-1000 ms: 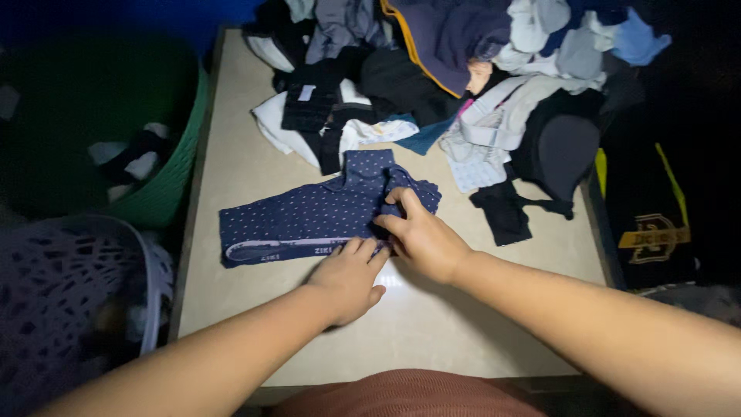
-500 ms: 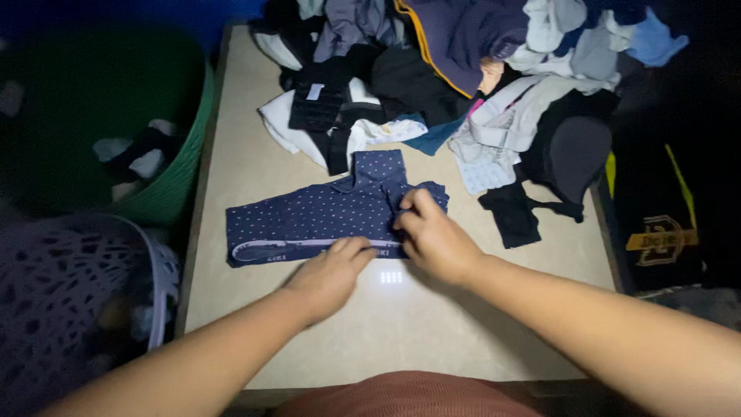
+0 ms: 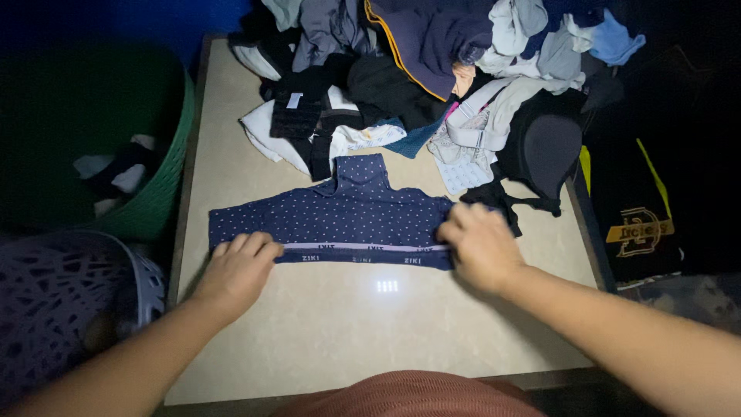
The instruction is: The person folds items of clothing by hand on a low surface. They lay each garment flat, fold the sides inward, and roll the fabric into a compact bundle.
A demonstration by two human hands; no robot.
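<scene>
Both our hands flat, fingers spread, on navy dotted underwear (image 3: pixel 347 220) laid flat mid-table (image 3: pixel 324 340): left hand (image 3: pixel 235 270) presses waistband's left end, right hand (image 3: pixel 480 245) right end; clothes pile (image 3: pixel 432 69) behind, green basket (image 3: pixel 166 177) left

- A beige table (image 3: pixel 255 177) with a smooth, glossy top fills the middle of the view; a small bright patch of light (image 3: pixel 387 286) reflects off it.
- The room around it is very dark.
- Behind the table's far left corner, a deep blue surface (image 3: pixel 154 19), possibly a wall.
</scene>
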